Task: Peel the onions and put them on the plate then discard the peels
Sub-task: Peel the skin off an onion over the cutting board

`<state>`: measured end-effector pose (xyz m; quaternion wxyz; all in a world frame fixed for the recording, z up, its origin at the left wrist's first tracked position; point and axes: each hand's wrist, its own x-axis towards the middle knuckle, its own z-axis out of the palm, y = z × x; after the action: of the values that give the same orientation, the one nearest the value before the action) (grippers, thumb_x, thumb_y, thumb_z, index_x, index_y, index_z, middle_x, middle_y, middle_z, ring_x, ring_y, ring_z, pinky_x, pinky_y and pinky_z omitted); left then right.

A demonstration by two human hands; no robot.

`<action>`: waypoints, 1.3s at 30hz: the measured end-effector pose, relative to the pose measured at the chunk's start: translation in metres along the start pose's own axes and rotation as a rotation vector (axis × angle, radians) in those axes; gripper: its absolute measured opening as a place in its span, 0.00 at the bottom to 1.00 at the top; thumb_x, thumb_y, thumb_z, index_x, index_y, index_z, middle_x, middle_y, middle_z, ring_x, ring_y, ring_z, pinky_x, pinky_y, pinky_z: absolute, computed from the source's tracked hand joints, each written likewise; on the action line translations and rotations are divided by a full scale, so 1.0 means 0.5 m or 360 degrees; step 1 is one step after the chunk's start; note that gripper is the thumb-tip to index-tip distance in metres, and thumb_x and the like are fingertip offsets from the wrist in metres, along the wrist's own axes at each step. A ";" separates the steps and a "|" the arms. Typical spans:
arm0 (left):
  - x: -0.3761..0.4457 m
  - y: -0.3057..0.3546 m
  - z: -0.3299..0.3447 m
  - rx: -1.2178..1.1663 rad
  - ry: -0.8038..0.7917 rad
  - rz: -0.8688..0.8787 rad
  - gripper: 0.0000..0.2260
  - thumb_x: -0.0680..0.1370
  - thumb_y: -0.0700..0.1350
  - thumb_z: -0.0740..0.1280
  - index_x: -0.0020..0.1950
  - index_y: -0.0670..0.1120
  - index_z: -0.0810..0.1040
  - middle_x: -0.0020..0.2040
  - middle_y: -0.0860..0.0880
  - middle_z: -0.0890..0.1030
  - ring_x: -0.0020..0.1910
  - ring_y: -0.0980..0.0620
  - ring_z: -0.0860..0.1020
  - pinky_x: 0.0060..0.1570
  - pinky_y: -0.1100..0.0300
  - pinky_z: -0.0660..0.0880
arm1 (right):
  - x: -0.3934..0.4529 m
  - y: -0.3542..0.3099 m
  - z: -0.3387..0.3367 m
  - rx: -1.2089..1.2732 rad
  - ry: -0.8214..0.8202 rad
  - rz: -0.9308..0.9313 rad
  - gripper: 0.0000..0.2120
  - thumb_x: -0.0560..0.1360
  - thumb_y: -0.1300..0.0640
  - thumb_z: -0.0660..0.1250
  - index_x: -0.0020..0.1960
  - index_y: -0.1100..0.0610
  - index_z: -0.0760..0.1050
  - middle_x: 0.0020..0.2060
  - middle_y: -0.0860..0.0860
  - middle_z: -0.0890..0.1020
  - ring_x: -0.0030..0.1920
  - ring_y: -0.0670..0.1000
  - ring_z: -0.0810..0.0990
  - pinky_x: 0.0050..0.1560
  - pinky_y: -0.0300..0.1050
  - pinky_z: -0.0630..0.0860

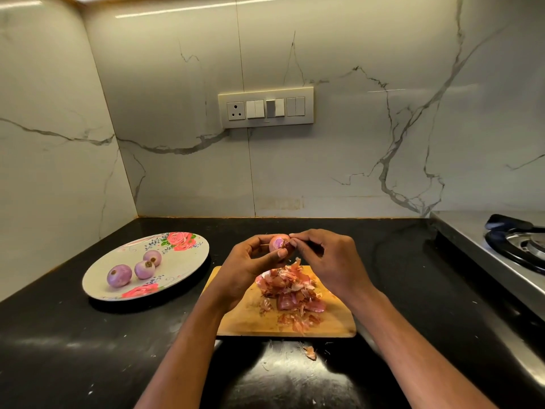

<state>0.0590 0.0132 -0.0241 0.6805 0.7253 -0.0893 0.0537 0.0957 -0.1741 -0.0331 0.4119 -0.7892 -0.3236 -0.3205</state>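
My left hand (246, 267) grips a small pink onion (277, 242) above the far edge of the wooden cutting board (244, 320). My right hand (327, 258) pinches a strip of skin at the onion's right side. A heap of reddish peels (290, 290) lies on the board under both hands. Three peeled purple onions (144, 268) sit on the floral plate (182, 261) to the left.
A loose peel (310, 352) lies on the black counter in front of the board. A steel gas stove (519, 249) stands at the right edge. The marble wall with a switch panel (265, 107) closes off the back and left.
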 end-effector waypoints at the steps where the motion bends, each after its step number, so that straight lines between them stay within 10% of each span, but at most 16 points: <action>1: -0.001 0.000 0.000 0.0013 -0.0001 0.0001 0.16 0.74 0.44 0.73 0.61 0.50 0.79 0.55 0.50 0.84 0.54 0.54 0.83 0.49 0.63 0.80 | -0.001 0.000 0.000 -0.0036 -0.0001 -0.0030 0.10 0.77 0.57 0.72 0.57 0.56 0.84 0.48 0.48 0.87 0.46 0.38 0.80 0.46 0.26 0.76; 30: -0.011 0.008 -0.023 -0.0158 -0.0181 -0.0001 0.19 0.76 0.45 0.69 0.66 0.46 0.77 0.58 0.45 0.83 0.56 0.47 0.83 0.53 0.60 0.79 | 0.004 -0.030 0.023 0.0102 0.0110 0.0186 0.04 0.75 0.59 0.74 0.48 0.53 0.81 0.38 0.40 0.79 0.39 0.36 0.80 0.42 0.24 0.74; 39: -0.011 0.013 -0.024 -0.0275 -0.0116 -0.0062 0.22 0.72 0.44 0.72 0.65 0.45 0.75 0.58 0.42 0.83 0.56 0.45 0.83 0.52 0.58 0.80 | 0.004 -0.014 0.003 0.0626 -0.0184 0.0401 0.15 0.73 0.47 0.75 0.58 0.48 0.84 0.51 0.43 0.85 0.55 0.45 0.83 0.53 0.44 0.82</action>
<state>0.0528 0.0253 -0.0179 0.7377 0.6670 -0.1042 0.0061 0.0918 -0.1693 -0.0291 0.5753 -0.7450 -0.3019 -0.1515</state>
